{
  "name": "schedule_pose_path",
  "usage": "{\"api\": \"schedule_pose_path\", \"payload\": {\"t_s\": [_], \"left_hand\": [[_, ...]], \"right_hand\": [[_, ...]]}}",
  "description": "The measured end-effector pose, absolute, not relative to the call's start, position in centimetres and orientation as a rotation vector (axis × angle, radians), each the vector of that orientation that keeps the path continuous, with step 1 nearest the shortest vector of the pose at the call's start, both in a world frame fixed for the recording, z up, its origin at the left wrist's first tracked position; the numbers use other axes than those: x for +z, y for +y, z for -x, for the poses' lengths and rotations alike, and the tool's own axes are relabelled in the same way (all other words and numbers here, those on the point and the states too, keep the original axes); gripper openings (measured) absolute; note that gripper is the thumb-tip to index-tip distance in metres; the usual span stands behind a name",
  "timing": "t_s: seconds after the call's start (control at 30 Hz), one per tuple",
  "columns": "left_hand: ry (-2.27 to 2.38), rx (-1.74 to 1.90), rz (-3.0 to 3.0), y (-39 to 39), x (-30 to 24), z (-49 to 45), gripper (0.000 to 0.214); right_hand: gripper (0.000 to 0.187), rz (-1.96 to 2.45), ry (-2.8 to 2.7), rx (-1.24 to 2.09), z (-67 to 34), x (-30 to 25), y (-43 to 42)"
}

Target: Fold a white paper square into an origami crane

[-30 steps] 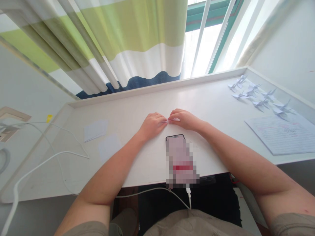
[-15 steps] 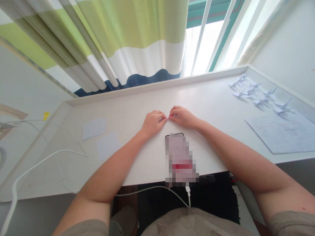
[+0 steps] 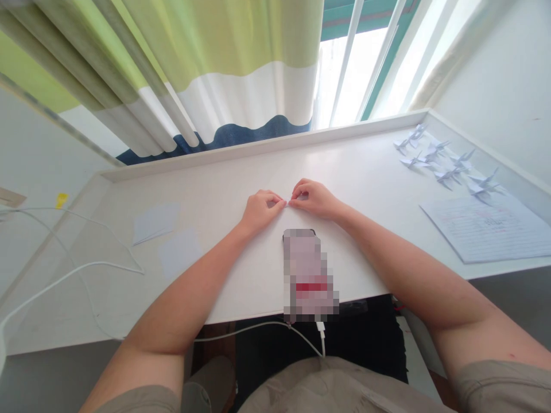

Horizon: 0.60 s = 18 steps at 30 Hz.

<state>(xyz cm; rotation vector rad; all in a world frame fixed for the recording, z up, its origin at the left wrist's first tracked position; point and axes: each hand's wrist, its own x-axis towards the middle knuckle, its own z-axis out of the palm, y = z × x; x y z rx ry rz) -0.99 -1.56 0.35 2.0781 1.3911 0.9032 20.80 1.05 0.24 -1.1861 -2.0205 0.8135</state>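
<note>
Head view: we look down on a white desk (image 3: 357,166), both hands meeting near its middle.
Paper piece (image 3: 287,205): small, white, at the hands' meeting point, just beyond the phone (image 3: 303,258); mostly hidden.
Left hand (image 3: 262,209): curled, pinching the paper's left side.
Right hand (image 3: 316,199): curled likewise, pinching the right side.
Reason for grip: two close pinches, we judge, steady so small a piece.
Long axis: the visible sliver seems to run left-right, hand to hand; which end points where, we cannot tell.
Phone: lengthwise toward the desk's near edge, probably for easy viewing.
Loose sheets (image 3: 156,222): flat, left of the left hand, likely for reach.
Paper birds (image 3: 443,158): grouped far right beyond lined pages (image 3: 495,229), presumably safe from elbows.
</note>
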Motion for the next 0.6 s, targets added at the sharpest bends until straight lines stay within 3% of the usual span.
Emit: {"api": "schedule_pose_path", "payload": {"t_s": [0.33,0.6], "left_hand": [[1.419,0.904,-2.082,-1.51,0.25,1.02,0.003],[1.473,0.9,-2.068,-1.71,0.28,0.93,0.005]], "right_hand": [[0.006,1.208,-1.968,0.868,-20.88,0.43,1.13],[0.004,1.244,-1.971,0.879,-20.78,0.56,1.15]]}}
